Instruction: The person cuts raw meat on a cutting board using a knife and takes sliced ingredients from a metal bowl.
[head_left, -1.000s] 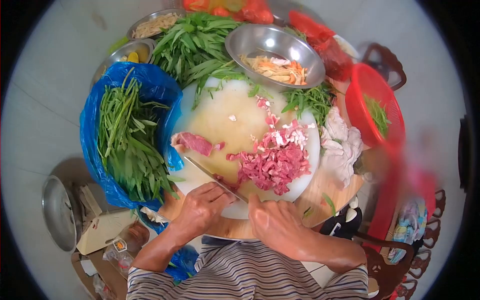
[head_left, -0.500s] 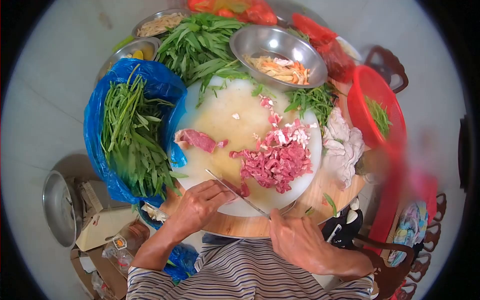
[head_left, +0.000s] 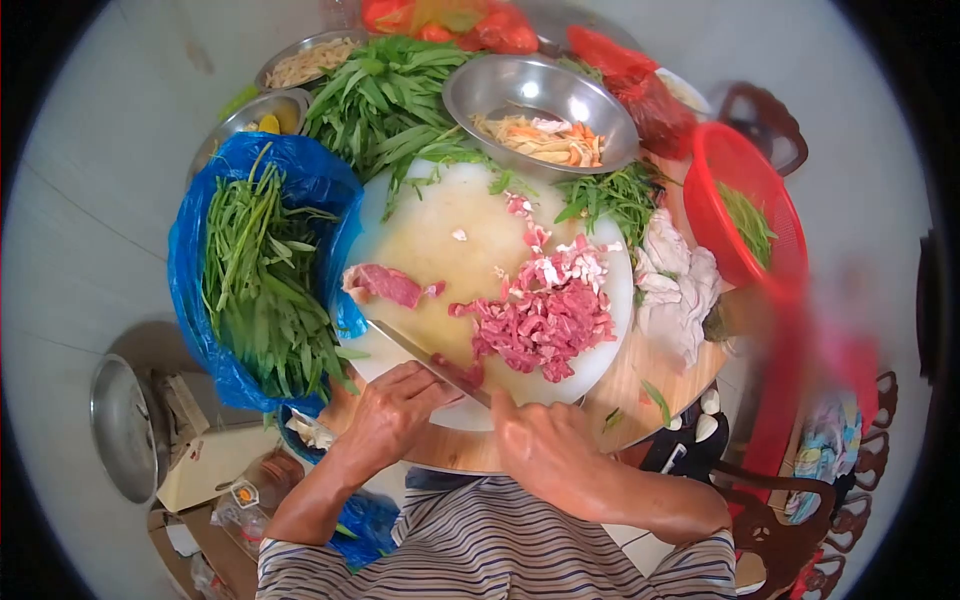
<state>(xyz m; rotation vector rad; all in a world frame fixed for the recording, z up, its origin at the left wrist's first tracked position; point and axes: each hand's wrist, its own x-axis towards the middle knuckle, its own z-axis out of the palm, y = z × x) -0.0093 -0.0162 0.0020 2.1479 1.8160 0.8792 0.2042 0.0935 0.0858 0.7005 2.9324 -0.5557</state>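
"Wooden table (head_left: 675, 376), pale wall behind, and, from the head view, a round white board (head_left: 435, 225) crowded by greens. Where is the meat?"

"On that board: a heap of cut meat (head_left: 548, 325) lies right of centre, and one larger meat piece (head_left: 388, 285) rests apart on the left, beyond the tip of the knife (head_left: 408, 347)."

"And the hands?"

"The right hand (head_left: 548, 440) has its fingers closed round the knife's handle, which the fist mostly hides. The blade slants away to the left, low over the board. The left hand (head_left: 392, 408) has its fingers bent and bunched close beside the blade; whether they pin any meat cannot be told."

"What would make the cutting go well?"

"Probably knuckles forward and fingertips tucked back, since blade and fingers are so near. Long, even strokes should suit soft meat better than pressing down."

"Any snag?"

"Scraps sit against the blade's right side, near the heap; they could cling and spoil the line. The blue bag (head_left: 188, 245) hugs the board's left edge, so the tip is best kept clear of it."
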